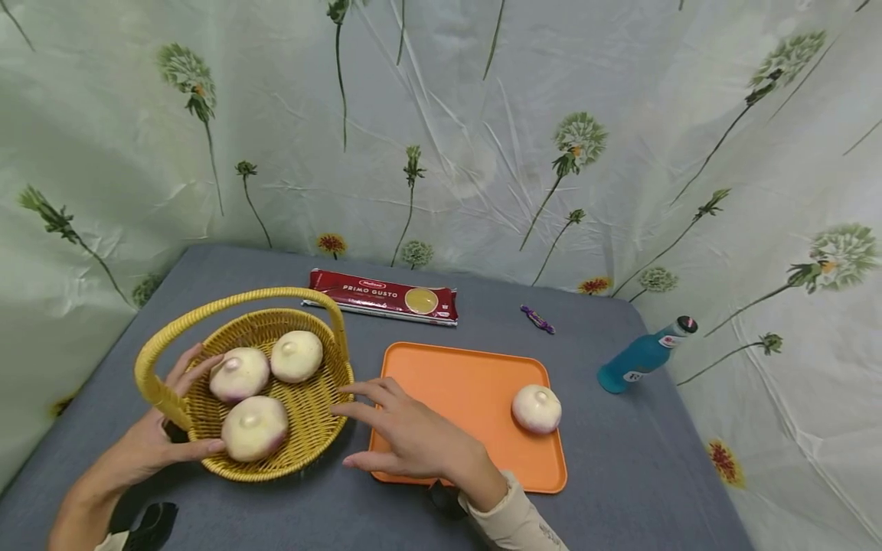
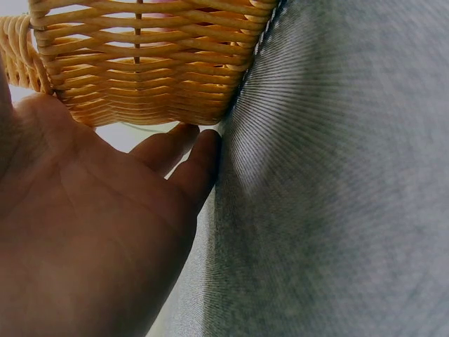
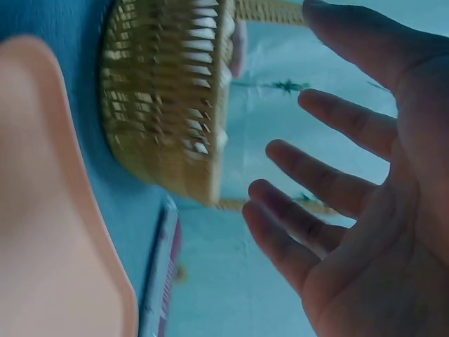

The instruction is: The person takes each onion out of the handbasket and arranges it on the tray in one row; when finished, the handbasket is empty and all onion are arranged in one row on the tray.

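A yellow wicker basket (image 1: 303,451) with an arched handle stands on the left of the table, holding three white, purple-tinged turnips (image 1: 296,357). My left hand (image 1: 148,444) is at its left side, fingers fairly straight along the rim and thumb at the near edge. In the left wrist view, the palm faces the woven wall (image 2: 147,77), with two fingertips low beside its base. My right hand (image 1: 413,432) hovers over the left part of an orange tray (image 1: 448,375), fingers spread toward the basket's right rim and holding nothing. Another turnip (image 1: 537,409) sits on the tray's right side.
A long red Primo Gusto packet (image 1: 382,297) lies at the back of the grey table (image 1: 586,490). Right of it is a purple-wrapped candy (image 1: 537,319). A blue bottle (image 1: 644,356) stands at the right. A flower-printed curtain (image 1: 455,153) hangs behind the table.
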Demonstrator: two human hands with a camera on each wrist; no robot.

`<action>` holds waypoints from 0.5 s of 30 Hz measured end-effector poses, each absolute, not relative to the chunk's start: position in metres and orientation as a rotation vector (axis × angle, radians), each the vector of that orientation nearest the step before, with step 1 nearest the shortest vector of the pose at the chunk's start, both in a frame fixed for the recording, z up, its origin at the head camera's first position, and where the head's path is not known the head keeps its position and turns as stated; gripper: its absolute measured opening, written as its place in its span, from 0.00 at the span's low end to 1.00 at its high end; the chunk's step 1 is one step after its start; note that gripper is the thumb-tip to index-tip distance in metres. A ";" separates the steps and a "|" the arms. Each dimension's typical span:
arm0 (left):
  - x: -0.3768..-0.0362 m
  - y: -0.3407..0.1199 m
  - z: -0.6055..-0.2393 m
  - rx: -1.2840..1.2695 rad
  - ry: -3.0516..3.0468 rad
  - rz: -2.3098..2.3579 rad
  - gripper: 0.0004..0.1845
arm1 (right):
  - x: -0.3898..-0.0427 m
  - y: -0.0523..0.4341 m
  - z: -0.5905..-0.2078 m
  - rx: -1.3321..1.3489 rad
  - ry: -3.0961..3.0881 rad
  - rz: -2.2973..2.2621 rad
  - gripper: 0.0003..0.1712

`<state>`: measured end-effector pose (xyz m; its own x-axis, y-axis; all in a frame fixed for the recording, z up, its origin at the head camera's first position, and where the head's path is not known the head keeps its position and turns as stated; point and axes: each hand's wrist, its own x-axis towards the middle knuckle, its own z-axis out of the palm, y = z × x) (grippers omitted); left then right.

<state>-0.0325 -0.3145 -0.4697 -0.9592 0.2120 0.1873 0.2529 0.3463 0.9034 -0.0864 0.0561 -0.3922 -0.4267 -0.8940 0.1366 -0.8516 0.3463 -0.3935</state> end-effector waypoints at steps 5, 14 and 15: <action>-0.033 -0.316 -0.471 -0.457 -2.531 -1.698 0.59 | -0.085 0.035 -0.401 -1.635 2.405 -0.640 0.34; -0.032 -0.315 -0.471 -0.454 -2.538 -1.691 0.58 | -0.087 0.003 -0.407 -1.694 2.329 -0.696 0.34; -0.032 -0.315 -0.471 -0.449 -2.539 -1.696 0.58 | -0.088 -0.001 -0.407 -1.703 2.322 -0.705 0.34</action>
